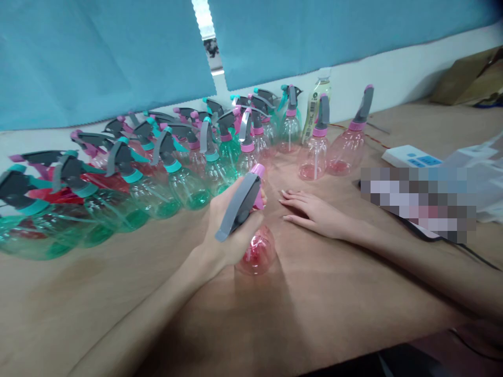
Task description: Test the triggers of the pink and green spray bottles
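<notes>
My left hand (231, 225) is wrapped round the neck of a pink spray bottle (257, 254), which stands on the brown table (338, 309). The bottle's grey and pink trigger head (239, 204) rises above my fist, its nozzle pointing away from me. To the right, my right hand (314, 212) rests on the table with its fingers stretched out, holding nothing. Beyond my hands stand two pink spray bottles, one upright (314, 157) and one slightly tilted (348, 152). Green spray bottles (192, 183) stand in a row at my left.
Several more green and pink spray bottles crowd against the wall. A clear drink bottle (316, 107) stands behind them. At the right lie a white device (411, 157), a blurred-out phone-like object (420, 207) and clear plastic (479, 173). A brown box (466, 78) is farther back.
</notes>
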A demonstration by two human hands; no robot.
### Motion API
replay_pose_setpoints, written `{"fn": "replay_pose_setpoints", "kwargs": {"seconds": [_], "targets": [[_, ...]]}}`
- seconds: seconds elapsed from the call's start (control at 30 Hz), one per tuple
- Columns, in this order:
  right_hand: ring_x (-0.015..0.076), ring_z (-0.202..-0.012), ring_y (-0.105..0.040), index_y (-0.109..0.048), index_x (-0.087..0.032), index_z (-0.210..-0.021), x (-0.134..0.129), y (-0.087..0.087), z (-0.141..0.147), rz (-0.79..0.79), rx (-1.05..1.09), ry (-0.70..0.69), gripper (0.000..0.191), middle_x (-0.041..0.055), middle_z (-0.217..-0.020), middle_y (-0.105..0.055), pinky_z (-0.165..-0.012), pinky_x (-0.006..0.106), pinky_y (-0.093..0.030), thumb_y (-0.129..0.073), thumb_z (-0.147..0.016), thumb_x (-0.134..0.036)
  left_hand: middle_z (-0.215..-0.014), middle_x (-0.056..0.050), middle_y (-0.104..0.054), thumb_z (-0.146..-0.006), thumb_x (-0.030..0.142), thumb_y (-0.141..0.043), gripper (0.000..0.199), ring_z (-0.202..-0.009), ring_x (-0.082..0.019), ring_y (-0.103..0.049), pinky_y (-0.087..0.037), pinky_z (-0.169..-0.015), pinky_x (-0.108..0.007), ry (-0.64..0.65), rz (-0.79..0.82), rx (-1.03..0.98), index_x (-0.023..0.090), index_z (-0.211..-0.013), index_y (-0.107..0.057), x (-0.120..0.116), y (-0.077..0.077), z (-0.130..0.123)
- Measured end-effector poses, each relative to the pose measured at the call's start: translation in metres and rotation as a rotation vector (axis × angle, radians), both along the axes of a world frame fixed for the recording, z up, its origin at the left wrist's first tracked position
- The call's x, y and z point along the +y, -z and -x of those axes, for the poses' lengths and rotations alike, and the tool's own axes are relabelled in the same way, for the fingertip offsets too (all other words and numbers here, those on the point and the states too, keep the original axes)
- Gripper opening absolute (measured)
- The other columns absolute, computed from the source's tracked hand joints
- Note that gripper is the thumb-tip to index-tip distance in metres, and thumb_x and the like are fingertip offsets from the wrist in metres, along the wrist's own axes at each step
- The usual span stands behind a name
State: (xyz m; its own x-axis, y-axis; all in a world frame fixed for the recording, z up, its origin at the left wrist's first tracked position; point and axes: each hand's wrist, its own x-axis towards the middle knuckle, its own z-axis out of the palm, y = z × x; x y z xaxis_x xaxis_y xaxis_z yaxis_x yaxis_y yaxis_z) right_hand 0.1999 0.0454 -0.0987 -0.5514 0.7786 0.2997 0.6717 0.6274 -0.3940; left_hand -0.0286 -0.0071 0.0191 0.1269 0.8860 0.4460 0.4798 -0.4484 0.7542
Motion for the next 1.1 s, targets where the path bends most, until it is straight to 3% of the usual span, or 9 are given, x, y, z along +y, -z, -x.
{"fn": "replay_pose_setpoints", "kwargs": {"seconds": [0.17,0.37,0.63,0.8,0.97,1.1], "targets": [[0.0286,-0.139,-0.043,-0.056,-0.019,-0.137,-0.001,-0.002,0.000,-0.001,-0.019,-0.002,0.053,0.0119,-0.149,-0.047,-0.115,0.051,-0.034,-0.045,-0.097,-0.051,-0.063,0.002,-0.056,-0.067,0.022,-0.051,0.009,-0.056,-0.016,-0.052,-0.046,-0.053,-0.030,0.094,0.007,0.044,0.024,-0.075,-0.056,0.006,0.000,0.000],[0.0285,-0.139,-0.042,-0.053,-0.015,-0.139,0.000,-0.001,-0.001,-0.004,-0.035,-0.008,0.056,0.0139,-0.150,-0.045,-0.116,0.050,-0.033,-0.044,-0.097,-0.051,-0.067,0.002,-0.058,-0.073,0.023,-0.052,0.002,-0.060,-0.016,-0.055,-0.047,-0.058,-0.031,0.065,-0.058,0.056,0.024,-0.074,-0.054,0.007,0.008,-0.002],[0.0295,-0.139,-0.042,-0.055,-0.016,-0.138,0.002,-0.001,-0.001,-0.014,-0.056,-0.011,0.055,0.0145,-0.149,-0.047,-0.115,0.051,-0.033,-0.042,-0.098,-0.051,-0.082,0.001,-0.064,-0.073,0.015,-0.053,0.029,-0.075,-0.018,-0.066,-0.054,-0.072,-0.033,0.103,-0.019,-0.037,0.024,-0.100,-0.058,0.007,0.012,-0.004],[0.0337,-0.136,-0.046,-0.058,-0.013,-0.134,-0.001,-0.004,0.000,-0.055,-0.071,0.027,0.054,0.0187,-0.149,-0.046,-0.111,0.053,-0.039,-0.042,-0.097,-0.050,-0.081,0.001,-0.064,-0.074,0.012,-0.053,0.027,-0.084,-0.019,-0.068,-0.056,-0.071,-0.031,0.131,-0.040,-0.073,0.022,-0.099,-0.058,0.010,0.017,-0.004],[0.0345,-0.135,-0.046,-0.059,-0.014,-0.133,-0.017,-0.018,-0.004,-0.004,-0.078,0.010,0.054,0.0186,-0.144,-0.051,-0.109,0.052,-0.040,-0.044,-0.097,-0.051,-0.088,0.000,-0.066,-0.075,0.009,-0.053,0.027,-0.089,-0.019,-0.070,-0.057,-0.074,-0.032,0.167,-0.058,-0.116,0.022,-0.098,-0.057,0.010,0.018,-0.006],[0.0306,-0.137,-0.045,-0.054,-0.018,-0.138,-0.043,-0.038,-0.012,0.121,-0.037,-0.038,0.055,0.0153,-0.145,-0.051,-0.111,0.049,-0.039,-0.042,-0.097,-0.053,-0.110,-0.002,-0.067,-0.075,0.009,-0.054,0.046,-0.098,-0.021,-0.070,-0.057,-0.077,-0.033,0.180,-0.072,-0.170,0.025,-0.118,-0.051,0.005,0.016,-0.011]]}}
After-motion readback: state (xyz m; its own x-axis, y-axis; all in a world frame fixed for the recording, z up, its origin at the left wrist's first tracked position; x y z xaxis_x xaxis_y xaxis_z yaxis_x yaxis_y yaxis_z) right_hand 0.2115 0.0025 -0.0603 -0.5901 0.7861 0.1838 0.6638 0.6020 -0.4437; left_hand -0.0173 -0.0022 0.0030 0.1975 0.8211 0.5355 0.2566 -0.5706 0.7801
